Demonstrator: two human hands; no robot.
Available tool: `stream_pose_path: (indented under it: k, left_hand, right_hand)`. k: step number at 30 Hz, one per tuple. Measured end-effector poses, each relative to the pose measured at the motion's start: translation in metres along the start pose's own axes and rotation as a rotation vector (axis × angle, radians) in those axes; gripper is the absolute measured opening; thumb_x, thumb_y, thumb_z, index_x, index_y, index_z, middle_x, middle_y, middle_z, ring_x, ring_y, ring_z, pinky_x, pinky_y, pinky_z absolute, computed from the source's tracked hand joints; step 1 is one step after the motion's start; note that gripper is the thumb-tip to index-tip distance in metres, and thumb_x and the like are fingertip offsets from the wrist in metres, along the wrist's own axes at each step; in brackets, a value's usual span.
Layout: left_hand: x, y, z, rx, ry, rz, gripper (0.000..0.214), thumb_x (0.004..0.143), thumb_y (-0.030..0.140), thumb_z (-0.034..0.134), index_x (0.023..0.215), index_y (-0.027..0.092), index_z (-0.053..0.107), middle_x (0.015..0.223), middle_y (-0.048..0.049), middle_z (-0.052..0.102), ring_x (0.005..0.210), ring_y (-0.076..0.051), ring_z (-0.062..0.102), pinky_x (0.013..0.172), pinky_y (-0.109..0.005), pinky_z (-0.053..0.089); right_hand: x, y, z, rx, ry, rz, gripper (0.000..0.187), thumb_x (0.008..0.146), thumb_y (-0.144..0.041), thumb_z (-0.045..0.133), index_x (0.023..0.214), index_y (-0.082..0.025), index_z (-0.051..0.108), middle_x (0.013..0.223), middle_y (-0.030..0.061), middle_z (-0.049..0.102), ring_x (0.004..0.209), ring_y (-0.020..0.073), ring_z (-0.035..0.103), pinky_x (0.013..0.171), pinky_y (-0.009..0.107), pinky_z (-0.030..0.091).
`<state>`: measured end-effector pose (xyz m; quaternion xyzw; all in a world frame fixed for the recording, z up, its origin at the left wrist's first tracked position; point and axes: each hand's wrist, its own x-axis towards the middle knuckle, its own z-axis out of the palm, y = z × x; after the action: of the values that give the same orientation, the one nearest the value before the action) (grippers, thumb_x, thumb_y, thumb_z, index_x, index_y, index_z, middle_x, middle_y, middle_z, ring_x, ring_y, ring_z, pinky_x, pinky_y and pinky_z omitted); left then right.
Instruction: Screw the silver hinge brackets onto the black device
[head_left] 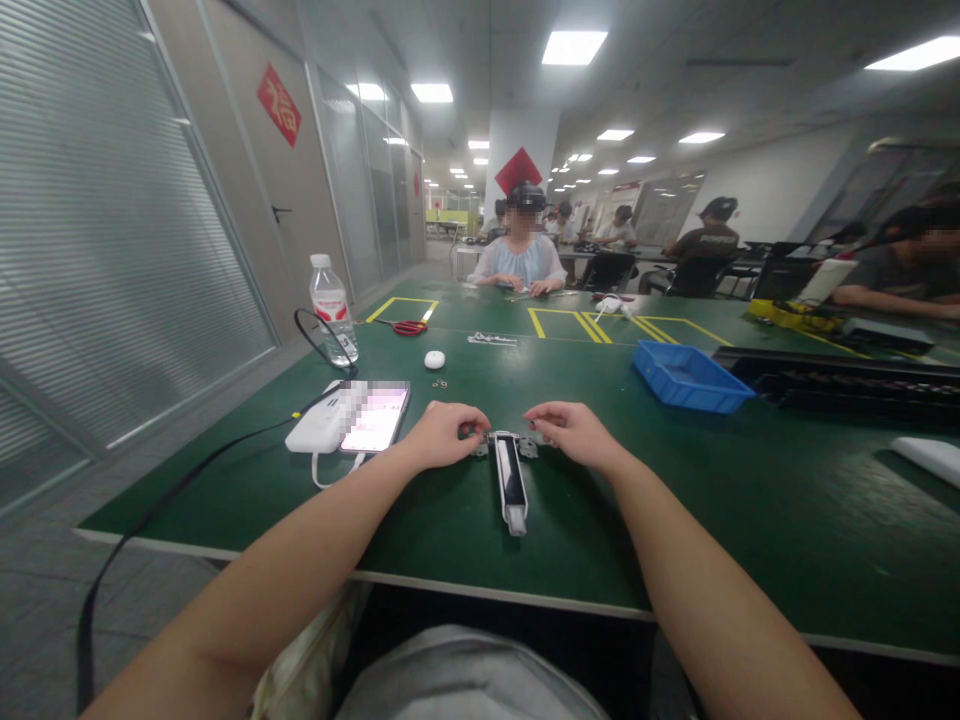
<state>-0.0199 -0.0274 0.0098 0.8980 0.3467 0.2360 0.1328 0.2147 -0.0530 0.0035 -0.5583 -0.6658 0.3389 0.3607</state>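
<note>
A long, narrow white-framed object with a dark glossy face (511, 475) lies on the green table in front of me, its pale, clear-looking end pointing toward me. Small flat silvery pieces (529, 447) with cut-out shapes sit at its far end, on both sides. My left hand (444, 436) is closed in a pinch at the left of that end, touching or very close to the piece there. On the other side, my right hand (576, 433) has its thumb and fingertips together just above the right piece. Whatever the fingertips hold is too small to make out.
To the left are a phone (379, 418), a white cabled device (313, 425) and a water bottle (332, 310). Farther off lie a white case (434, 360), red-handled scissors (409, 327) and small rings (439, 384). A blue tray (690, 378) stands right. A person (517, 262) sits opposite.
</note>
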Motion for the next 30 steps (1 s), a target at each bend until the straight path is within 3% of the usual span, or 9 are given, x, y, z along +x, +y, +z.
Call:
stream_pose_path:
  k: [5, 11, 17, 22, 26, 30]
  left_hand:
    - [0.0002, -0.0023, 0.0013, 0.003, -0.004, 0.014, 0.018, 0.075, 0.022, 0.056, 0.089, 0.018, 0.068, 0.081, 0.0000, 0.068, 0.070, -0.012, 0.059, 0.072, -0.022, 0.044]
    - [0.0004, -0.0019, 0.0017, 0.014, -0.007, 0.000, 0.019, 0.074, 0.022, 0.056, 0.089, 0.018, 0.068, 0.083, -0.0002, 0.068, 0.071, -0.012, 0.059, 0.072, -0.022, 0.044]
    - [0.0000, -0.0003, -0.0002, 0.016, -0.008, 0.007, 0.018, 0.075, 0.022, 0.056, 0.089, 0.018, 0.067, 0.083, 0.0002, 0.068, 0.072, -0.012, 0.059, 0.072, -0.022, 0.044]
    - [-0.0002, -0.0007, -0.0003, 0.013, -0.009, 0.007, 0.018, 0.075, 0.023, 0.056, 0.089, 0.018, 0.068, 0.083, 0.0001, 0.068, 0.072, -0.013, 0.059, 0.072, -0.022, 0.044]
    - [-0.0002, -0.0006, -0.0002, 0.013, -0.013, 0.007, 0.018, 0.075, 0.023, 0.056, 0.089, 0.019, 0.068, 0.083, -0.0001, 0.069, 0.072, -0.013, 0.059, 0.073, -0.022, 0.043]
    - [-0.0004, -0.0002, -0.0005, 0.009, -0.013, 0.006, 0.018, 0.076, 0.023, 0.057, 0.089, 0.019, 0.068, 0.084, -0.0001, 0.069, 0.072, -0.013, 0.059, 0.073, -0.022, 0.043]
  right_hand:
    - [0.0009, -0.0019, 0.0018, 0.152, -0.021, 0.086, 0.021, 0.076, -0.011, 0.053, 0.092, -0.010, 0.066, 0.078, 0.0057, 0.067, 0.050, 0.0050, 0.050, 0.045, 0.016, 0.042]
    - [0.0023, 0.0014, 0.0030, 0.148, -0.030, 0.105, 0.022, 0.075, -0.012, 0.053, 0.092, -0.011, 0.067, 0.074, 0.0045, 0.066, 0.049, 0.0045, 0.048, 0.042, 0.014, 0.039]
    - [0.0006, -0.0021, 0.0009, 0.090, -0.049, 0.124, 0.023, 0.075, -0.013, 0.056, 0.095, -0.010, 0.068, 0.065, 0.0025, 0.064, 0.049, 0.0055, 0.048, 0.044, 0.015, 0.039]
    - [-0.0009, -0.0028, 0.0003, 0.053, -0.068, 0.116, 0.023, 0.075, -0.014, 0.058, 0.095, -0.010, 0.068, 0.071, 0.0042, 0.068, 0.053, 0.0079, 0.054, 0.051, 0.018, 0.044]
    - [-0.0023, -0.0021, 0.0011, -0.034, -0.057, 0.066, 0.020, 0.071, -0.012, 0.060, 0.089, -0.012, 0.069, 0.076, 0.0049, 0.069, 0.062, 0.0101, 0.060, 0.059, 0.019, 0.048]
    - [-0.0049, -0.0050, 0.0010, -0.165, -0.065, 0.007, 0.019, 0.070, -0.013, 0.061, 0.087, -0.012, 0.069, 0.071, 0.0029, 0.068, 0.057, 0.0093, 0.058, 0.056, 0.019, 0.046]
